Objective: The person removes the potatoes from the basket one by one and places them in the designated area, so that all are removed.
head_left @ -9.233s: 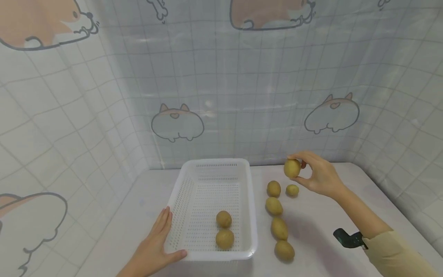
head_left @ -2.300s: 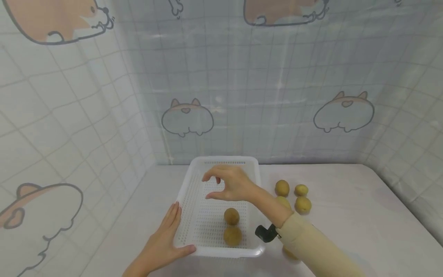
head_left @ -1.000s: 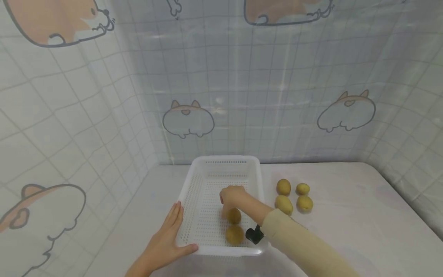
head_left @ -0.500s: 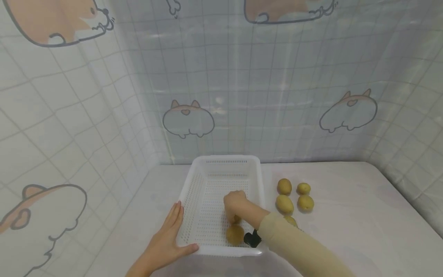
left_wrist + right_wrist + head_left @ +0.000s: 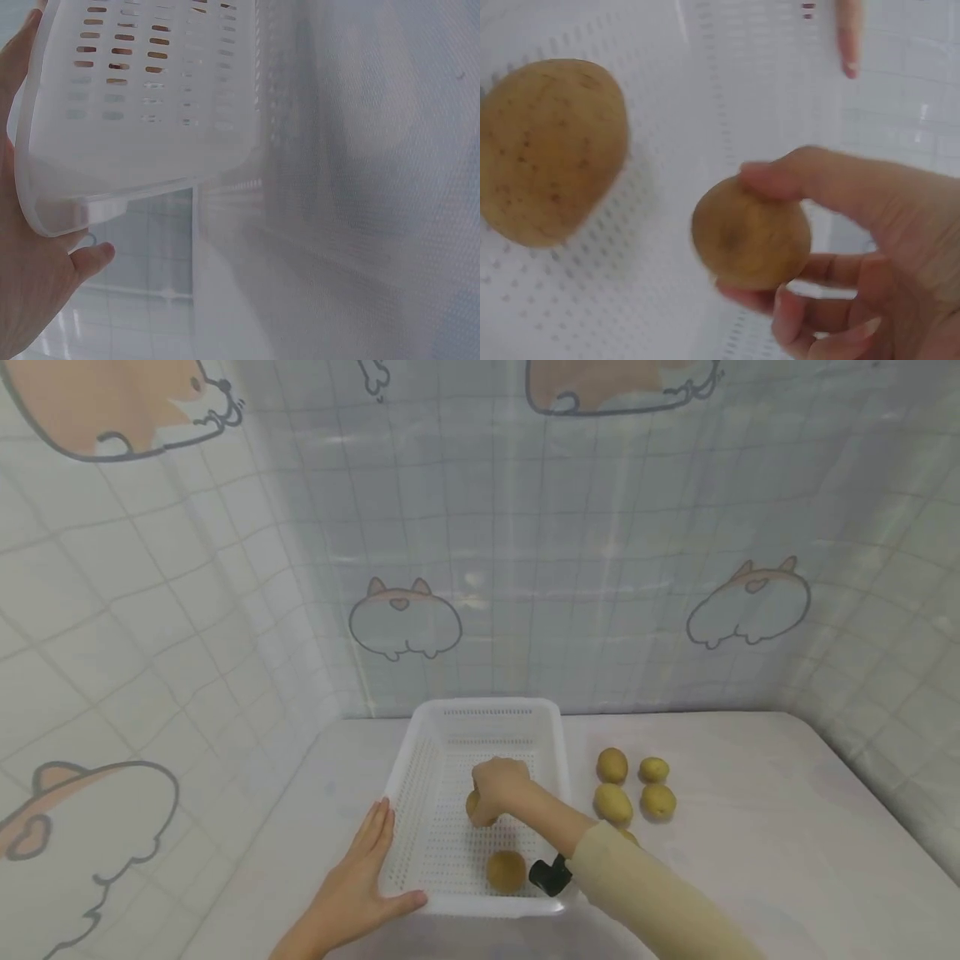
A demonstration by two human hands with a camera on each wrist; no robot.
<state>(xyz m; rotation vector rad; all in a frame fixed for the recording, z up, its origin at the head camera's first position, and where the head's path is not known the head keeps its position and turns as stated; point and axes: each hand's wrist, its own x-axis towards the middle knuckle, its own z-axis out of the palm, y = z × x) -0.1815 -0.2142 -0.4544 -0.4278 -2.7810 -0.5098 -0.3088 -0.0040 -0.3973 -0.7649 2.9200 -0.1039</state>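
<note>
A white perforated plastic basket stands on the table, also close up in the left wrist view. My left hand rests at its near left corner, fingers straight along the left rim and thumb on the front rim. Inside the basket, my right hand pinches a potato between thumb and fingertips; in the head view the hand covers much of that potato. A second, larger-looking potato lies on the basket floor nearer the front, apart from the pinched one.
Right of the basket several potatoes lie on the white table, among them an oblong one and a small one. The right sleeve partly covers another potato. A patterned curtain hangs behind the table.
After placing a potato among those on the table, my right hand came over the basket empty. It reached down, gripped the farther potato inside and shifted it leftward and back. The left hand stayed.
</note>
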